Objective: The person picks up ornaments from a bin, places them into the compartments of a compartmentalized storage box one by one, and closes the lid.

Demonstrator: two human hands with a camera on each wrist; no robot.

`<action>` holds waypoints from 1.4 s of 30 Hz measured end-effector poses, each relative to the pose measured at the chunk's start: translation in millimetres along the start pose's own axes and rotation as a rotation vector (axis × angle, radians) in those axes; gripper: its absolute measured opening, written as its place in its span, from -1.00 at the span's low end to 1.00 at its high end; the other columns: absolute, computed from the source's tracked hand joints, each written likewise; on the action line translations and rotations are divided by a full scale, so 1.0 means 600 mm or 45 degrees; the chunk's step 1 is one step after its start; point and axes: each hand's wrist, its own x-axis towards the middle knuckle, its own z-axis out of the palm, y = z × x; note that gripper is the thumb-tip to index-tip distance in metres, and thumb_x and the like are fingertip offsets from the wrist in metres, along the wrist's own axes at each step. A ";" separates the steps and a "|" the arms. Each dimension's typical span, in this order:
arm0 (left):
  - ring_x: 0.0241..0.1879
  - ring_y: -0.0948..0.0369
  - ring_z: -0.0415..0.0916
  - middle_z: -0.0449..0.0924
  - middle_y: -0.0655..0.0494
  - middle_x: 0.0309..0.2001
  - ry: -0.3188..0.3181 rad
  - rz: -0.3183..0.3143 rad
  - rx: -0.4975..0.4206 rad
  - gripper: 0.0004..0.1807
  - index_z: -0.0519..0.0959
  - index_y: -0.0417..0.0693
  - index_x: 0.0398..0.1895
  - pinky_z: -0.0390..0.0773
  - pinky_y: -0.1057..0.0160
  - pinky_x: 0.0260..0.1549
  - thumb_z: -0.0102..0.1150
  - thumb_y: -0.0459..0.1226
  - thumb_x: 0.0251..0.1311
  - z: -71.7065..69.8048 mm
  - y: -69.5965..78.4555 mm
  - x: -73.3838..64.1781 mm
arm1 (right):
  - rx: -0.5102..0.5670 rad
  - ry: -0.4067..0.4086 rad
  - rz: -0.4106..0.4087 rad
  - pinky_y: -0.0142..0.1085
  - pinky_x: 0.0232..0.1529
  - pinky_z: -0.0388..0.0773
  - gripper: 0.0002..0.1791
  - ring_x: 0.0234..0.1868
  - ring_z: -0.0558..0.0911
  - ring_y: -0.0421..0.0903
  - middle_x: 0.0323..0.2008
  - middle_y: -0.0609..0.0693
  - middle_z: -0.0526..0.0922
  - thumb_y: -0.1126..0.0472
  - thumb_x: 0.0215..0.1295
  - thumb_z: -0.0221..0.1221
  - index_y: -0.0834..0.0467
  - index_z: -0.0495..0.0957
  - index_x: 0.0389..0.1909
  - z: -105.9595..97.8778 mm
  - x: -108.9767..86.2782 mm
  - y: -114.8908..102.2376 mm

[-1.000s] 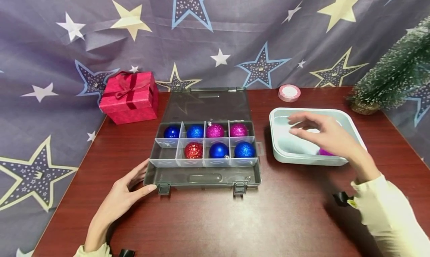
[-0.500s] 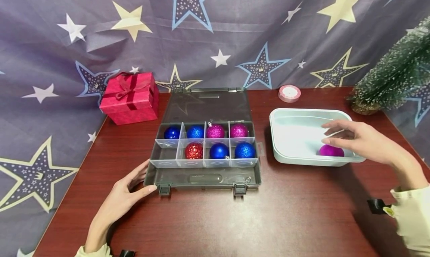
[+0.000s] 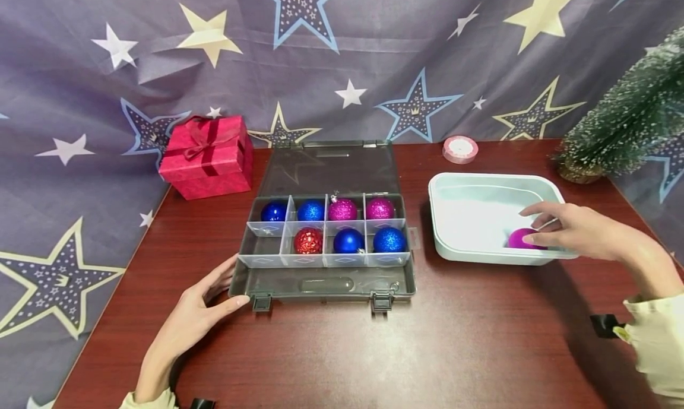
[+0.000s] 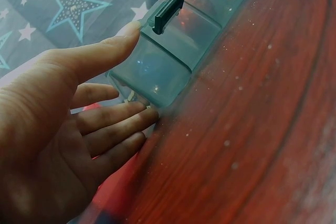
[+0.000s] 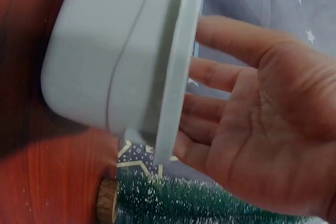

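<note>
My left hand (image 3: 187, 314) rests at the near left corner of a grey see-through divided case (image 3: 323, 281). Its thumb touches the front edge, and the fingers (image 4: 118, 132) lie fairly straight along the side. Several Christmas baubles sit in the compartments, among them a red bauble (image 3: 308, 241), a matte blue bauble (image 3: 348, 240) and a glittery pink bauble (image 3: 342, 209). My right hand (image 3: 593, 231) reaches over the rim of a pale plastic tub (image 3: 470, 256). There its thumb is over a purple bauble (image 3: 519, 238), fingers loosely bent; contact cannot be told. The rim hides the fingertips in the right wrist view.
The case's lid (image 3: 328, 168) lies folded back behind it. A red gift box (image 3: 207, 157) stands at the back left. Behind the tub is a pink ribbon roll (image 3: 460, 149), and a small frosted tree (image 3: 625, 124) stands at the right. Star-printed cloth (image 3: 363, 41) hangs behind the table.
My right hand has moved right across the tub and down to the purple bauble. The left hand stays at the case's corner.
</note>
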 end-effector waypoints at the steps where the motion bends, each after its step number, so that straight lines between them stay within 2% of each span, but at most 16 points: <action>1: 0.18 0.42 0.51 0.55 -0.08 0.29 -0.001 0.000 -0.001 -0.19 0.27 0.10 0.61 0.44 0.56 0.10 0.40 -0.25 0.34 0.000 0.000 0.000 | -0.013 -0.002 -0.008 -0.33 -0.27 0.57 -0.55 -0.23 0.62 -0.23 -0.19 -0.01 0.70 0.32 0.33 0.37 0.37 0.52 0.18 0.002 0.001 -0.001; 8: 0.18 0.39 0.52 0.55 -0.09 0.29 -0.005 -0.002 0.003 -0.19 0.27 0.07 0.61 0.44 0.55 0.10 0.40 -0.24 0.34 0.001 0.000 0.000 | -0.012 -0.055 -0.006 -0.31 -0.21 0.60 -0.58 -0.15 0.65 -0.09 -0.15 0.02 0.71 0.34 0.33 0.35 0.40 0.54 0.16 0.010 0.008 -0.004; 13: 0.18 0.41 0.51 0.55 -0.09 0.29 0.005 -0.002 0.009 -0.19 0.27 0.07 0.60 0.44 0.55 0.09 0.40 -0.25 0.34 0.000 0.000 0.000 | -0.039 -0.085 -0.046 -0.18 -0.09 0.63 -0.59 -0.09 0.68 0.05 -0.15 0.09 0.74 0.36 0.26 0.39 0.46 0.58 0.07 0.011 0.018 -0.002; 16: 0.18 0.41 0.52 0.56 -0.09 0.28 0.005 -0.001 0.009 -0.19 0.27 0.08 0.60 0.45 0.55 0.09 0.40 -0.25 0.34 0.000 0.000 0.000 | -0.045 -0.120 -0.049 -0.16 -0.07 0.62 -0.62 -0.10 0.67 0.02 -0.16 0.09 0.74 0.35 0.25 0.40 0.47 0.61 0.02 0.013 0.025 0.000; 22: 0.18 0.39 0.52 0.56 -0.09 0.27 0.007 0.008 0.013 -0.19 0.27 0.05 0.60 0.45 0.55 0.10 0.40 -0.25 0.34 0.000 -0.002 0.001 | -0.082 -0.156 -0.048 -0.23 -0.14 0.60 -0.68 -0.19 0.61 -0.11 -0.23 -0.03 0.72 0.29 0.24 0.43 0.40 0.66 -0.07 0.015 0.035 0.000; 28: 0.18 0.41 0.52 0.56 -0.09 0.28 0.008 0.013 0.013 -0.19 0.27 0.03 0.60 0.45 0.55 0.10 0.40 -0.26 0.34 0.000 -0.002 0.000 | -0.087 -0.060 -0.050 -0.15 -0.05 0.60 -0.60 -0.10 0.63 -0.06 -0.13 0.06 0.74 0.22 0.30 0.42 0.36 0.64 0.06 0.013 0.036 -0.008; 36: 0.17 0.41 0.52 0.57 -0.07 0.27 0.002 -0.005 0.022 -0.19 0.26 0.08 0.61 0.45 0.55 0.09 0.40 -0.23 0.34 -0.001 -0.001 -0.001 | 0.048 0.117 -0.118 -0.53 -0.05 0.43 -0.53 -0.03 0.57 -0.23 -0.01 0.04 0.72 0.17 0.36 0.40 0.26 0.62 0.21 0.005 0.033 -0.028; 39: 0.17 0.40 0.52 0.57 -0.08 0.27 0.003 -0.003 0.019 -0.19 0.26 0.07 0.61 0.45 0.55 0.10 0.40 -0.23 0.34 -0.001 0.000 -0.001 | 0.123 0.148 -0.102 -0.57 -0.07 0.41 -0.48 -0.06 0.57 -0.30 0.01 0.03 0.71 0.13 0.34 0.42 0.23 0.60 0.26 0.005 0.035 -0.037; 42: 0.17 0.39 0.53 0.57 -0.08 0.27 0.005 0.001 0.018 -0.19 0.26 0.06 0.61 0.45 0.55 0.10 0.40 -0.24 0.34 -0.001 0.000 -0.001 | 0.183 0.185 -0.140 -0.59 -0.10 0.43 -0.47 -0.09 0.59 -0.32 0.01 0.07 0.71 0.17 0.31 0.44 0.24 0.60 0.26 0.008 0.041 -0.046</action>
